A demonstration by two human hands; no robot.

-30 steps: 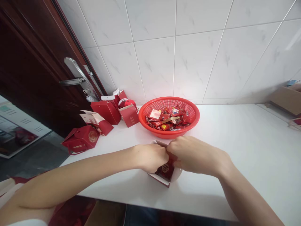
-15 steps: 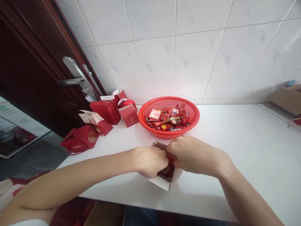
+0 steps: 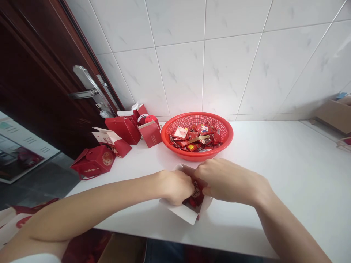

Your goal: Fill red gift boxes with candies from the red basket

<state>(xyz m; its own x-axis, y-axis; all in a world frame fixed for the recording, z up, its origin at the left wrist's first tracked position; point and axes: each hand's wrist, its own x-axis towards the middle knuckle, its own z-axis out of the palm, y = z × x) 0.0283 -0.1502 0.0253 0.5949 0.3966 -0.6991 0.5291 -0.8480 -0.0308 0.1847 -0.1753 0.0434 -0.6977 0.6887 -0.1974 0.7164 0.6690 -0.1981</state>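
Note:
An open paper gift box (image 3: pixel 183 214), pale inside with its flaps up, stands near the front edge of the white table. My left hand (image 3: pixel 178 187) reaches down into it with curled fingers; the fingertips and whatever they hold are hidden. Across the far right rim of the box, my right hand (image 3: pixel 227 180) is closed, thumb and fingers gripping its wall. Between the two hands, dark red wrapped sweets (image 3: pixel 195 199) show inside, one with a pale round print. Just behind the box sits a red plastic basket (image 3: pixel 197 156) of wrapped sweets (image 3: pixel 203 138).
Several red gift boxes (image 3: pixel 100 160) stand on the table (image 3: pixel 274 157) at the left, by a dark wooden door (image 3: pixel 35 73) with a metal handle. A tiled wall (image 3: pixel 181 73) runs along the back. At the far right lies a brown cardboard box (image 3: pixel 334 115).
My left hand has shifted slightly left inside the gift box, and more of the red sweets shows. My right hand keeps its place on the rim.

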